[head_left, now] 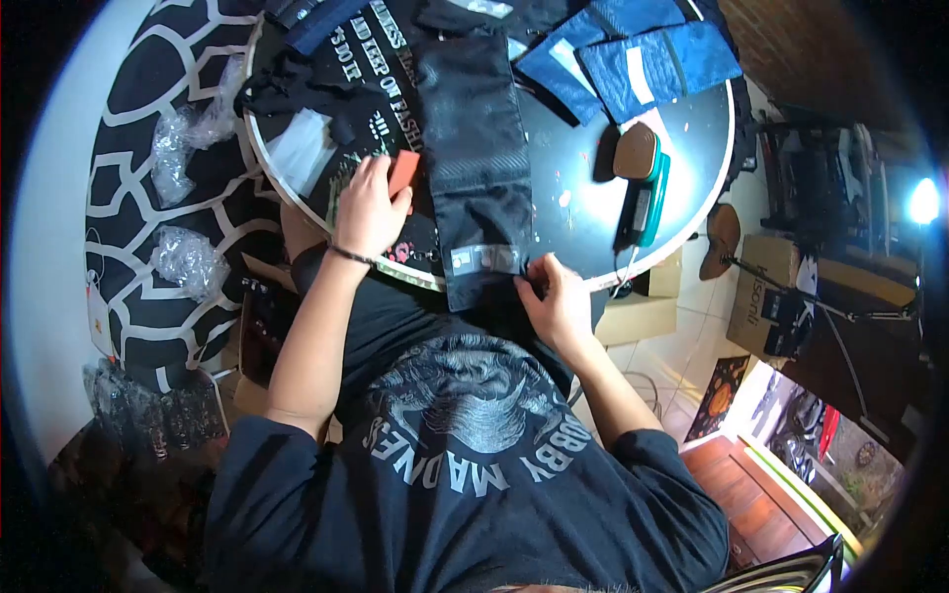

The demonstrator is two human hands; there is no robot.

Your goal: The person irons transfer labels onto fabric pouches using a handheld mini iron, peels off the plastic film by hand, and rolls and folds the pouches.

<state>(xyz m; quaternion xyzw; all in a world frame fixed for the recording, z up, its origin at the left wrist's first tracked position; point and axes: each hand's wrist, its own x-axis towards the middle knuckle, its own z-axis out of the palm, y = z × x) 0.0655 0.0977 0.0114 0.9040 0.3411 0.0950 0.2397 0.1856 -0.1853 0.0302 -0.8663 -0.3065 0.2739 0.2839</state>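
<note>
Got a reddish block (403,171) in the left hand (368,210), pinching the near right edge of a black fabric strip (473,124) on the table (573,232) with the right hand (558,304). Looks light, floppy, maybe slick; best grabbed by an edge.

Black cloth strip (474,114), satiny; tabletop (583,232) smooth, glossy; blue cloth (657,69) shiny.

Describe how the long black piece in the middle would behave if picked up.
The long black piece would probably flop, being creased like cloth. It looks thin, so likely light. Its near end overhangs the table, so a tug might slide it off.
</note>
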